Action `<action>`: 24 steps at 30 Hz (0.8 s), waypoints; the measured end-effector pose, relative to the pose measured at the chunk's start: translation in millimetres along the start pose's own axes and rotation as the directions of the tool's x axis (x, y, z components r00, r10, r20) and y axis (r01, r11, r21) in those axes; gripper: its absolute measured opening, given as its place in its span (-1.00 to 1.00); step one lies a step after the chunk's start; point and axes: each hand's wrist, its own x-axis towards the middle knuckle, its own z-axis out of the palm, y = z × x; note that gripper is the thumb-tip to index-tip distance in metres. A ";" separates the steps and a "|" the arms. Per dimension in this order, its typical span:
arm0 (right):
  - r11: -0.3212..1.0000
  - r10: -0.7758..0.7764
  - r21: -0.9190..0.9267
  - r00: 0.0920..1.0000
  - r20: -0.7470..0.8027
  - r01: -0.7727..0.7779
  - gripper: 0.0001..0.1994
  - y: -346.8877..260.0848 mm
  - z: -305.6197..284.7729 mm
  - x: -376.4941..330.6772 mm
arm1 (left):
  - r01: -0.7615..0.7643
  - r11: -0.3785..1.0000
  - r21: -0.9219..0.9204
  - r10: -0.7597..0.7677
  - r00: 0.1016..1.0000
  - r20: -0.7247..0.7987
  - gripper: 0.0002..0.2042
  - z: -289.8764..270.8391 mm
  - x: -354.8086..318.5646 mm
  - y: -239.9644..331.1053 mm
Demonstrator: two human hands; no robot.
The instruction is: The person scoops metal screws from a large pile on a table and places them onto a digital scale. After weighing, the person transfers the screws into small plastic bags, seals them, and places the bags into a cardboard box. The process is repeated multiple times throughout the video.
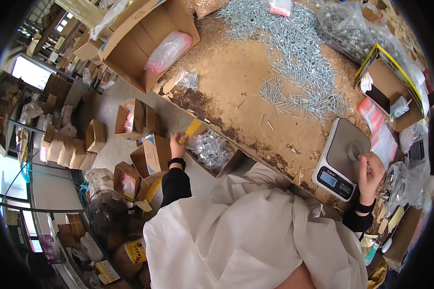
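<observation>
My left hand (178, 147) is low beside the table's front edge, fingers bent together around a small yellow bit I cannot make out. Right by it is an open carton (234, 163) with a yellow flap (194, 127), filled with small clear bags of metal hardware (211, 150). At the right, my right hand (371, 174) pinches the rim of a small round grey cup or ring (354, 151). It is over the plate of a white digital scale (341, 139), whose display is lit.
Loose screws (299, 53) heap across the far table (226, 91). An open cardboard box (130, 43) with a plastic bag of pouches stands at its left corner. Red-and-clear bags (378, 125) and a yellow-edged box (390, 86) lie right of the scale. Several cartons (152, 154) stand on the floor.
</observation>
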 end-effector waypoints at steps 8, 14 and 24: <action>0.999 0.048 -0.022 0.999 -0.022 -0.048 -0.86 4.0 -3.1 -5.3 | -0.247 0.967 -0.054 0.208 0.899 -0.386 -0.57 -45.0 85.1 130.1; 1.000 -0.005 -0.006 1.000 -0.029 0.004 -0.88 3.4 -0.4 -1.5 | -0.486 0.870 0.089 0.493 0.862 -0.116 -0.48 -31.4 169.8 199.2; 0.996 -0.077 -0.040 0.994 -0.082 0.074 -0.92 -13.0 -6.1 5.8 | -0.298 0.952 0.068 0.306 0.921 -0.241 -0.75 -54.8 71.3 131.1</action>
